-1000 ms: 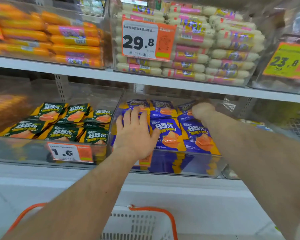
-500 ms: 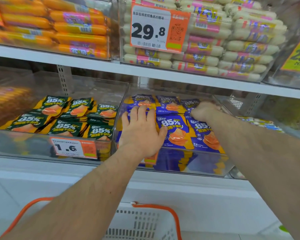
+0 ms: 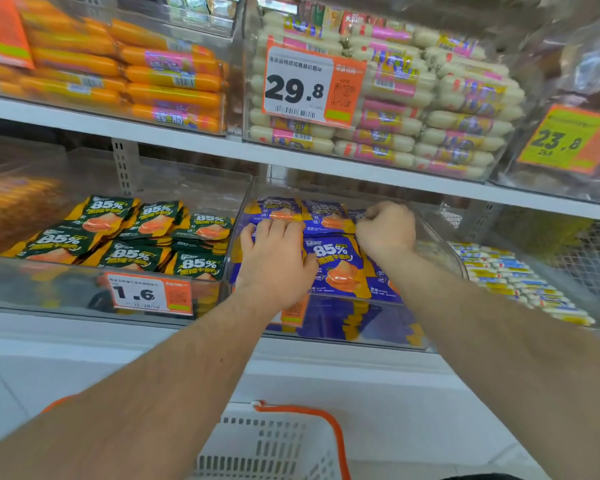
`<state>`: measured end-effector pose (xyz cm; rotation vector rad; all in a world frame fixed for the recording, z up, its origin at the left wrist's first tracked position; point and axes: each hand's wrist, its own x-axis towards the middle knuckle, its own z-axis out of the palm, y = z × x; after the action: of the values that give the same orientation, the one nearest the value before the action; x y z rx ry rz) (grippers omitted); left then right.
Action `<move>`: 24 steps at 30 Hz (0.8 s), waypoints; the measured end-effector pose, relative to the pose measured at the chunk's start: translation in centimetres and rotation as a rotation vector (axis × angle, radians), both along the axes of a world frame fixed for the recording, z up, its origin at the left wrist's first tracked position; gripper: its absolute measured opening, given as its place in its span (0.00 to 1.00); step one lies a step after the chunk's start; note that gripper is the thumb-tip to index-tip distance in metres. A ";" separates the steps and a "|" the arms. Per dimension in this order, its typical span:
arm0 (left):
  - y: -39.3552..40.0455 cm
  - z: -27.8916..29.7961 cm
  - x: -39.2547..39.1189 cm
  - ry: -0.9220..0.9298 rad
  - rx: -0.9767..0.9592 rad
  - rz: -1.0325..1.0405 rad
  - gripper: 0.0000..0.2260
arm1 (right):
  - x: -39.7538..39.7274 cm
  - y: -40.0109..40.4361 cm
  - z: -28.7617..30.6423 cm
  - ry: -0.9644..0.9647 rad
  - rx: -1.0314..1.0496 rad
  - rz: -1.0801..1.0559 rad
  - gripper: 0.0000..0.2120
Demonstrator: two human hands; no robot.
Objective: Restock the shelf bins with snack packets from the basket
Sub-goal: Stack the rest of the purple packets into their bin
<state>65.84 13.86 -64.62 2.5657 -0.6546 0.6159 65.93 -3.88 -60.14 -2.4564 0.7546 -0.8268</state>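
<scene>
Your left hand [image 3: 274, 268] lies flat, fingers spread, pressing on the blue snack packets [image 3: 340, 268] in the clear shelf bin [image 3: 440, 251]. Your right hand [image 3: 387, 230] is curled at the back row — its grip seems to pinch a packet's edge, though the fingertips are hidden. These foil pouches look light, soft and slippery, likely to slide off one another, so take them by the sealed edges or flat under the palm. The white basket [image 3: 274, 445] sits below.

Middle bin [image 3: 440, 237]: snack packets [image 3: 340, 265] inside with both hands on them, second packet bin [image 3: 32, 282] to its left, sausage bin [image 3: 499, 39] above, basket [image 3: 267, 445] below in front.
</scene>
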 end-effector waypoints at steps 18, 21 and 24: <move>12.1 -11.1 -10.1 0.331 -0.357 -0.053 0.11 | -10.2 20.3 -13.0 -0.022 0.430 0.457 0.10; 14.2 -14.9 -10.1 0.513 -0.222 -0.006 0.10 | -10.1 20.8 -17.7 0.219 0.336 0.552 0.08; 15.6 -18.3 -10.1 0.656 -0.096 0.032 0.15 | -9.6 20.4 -22.4 0.410 0.246 0.565 0.05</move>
<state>55.76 29.44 -82.93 2.4713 -0.3432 -0.1933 56.33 16.55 -82.50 -2.4391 0.2320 -0.0199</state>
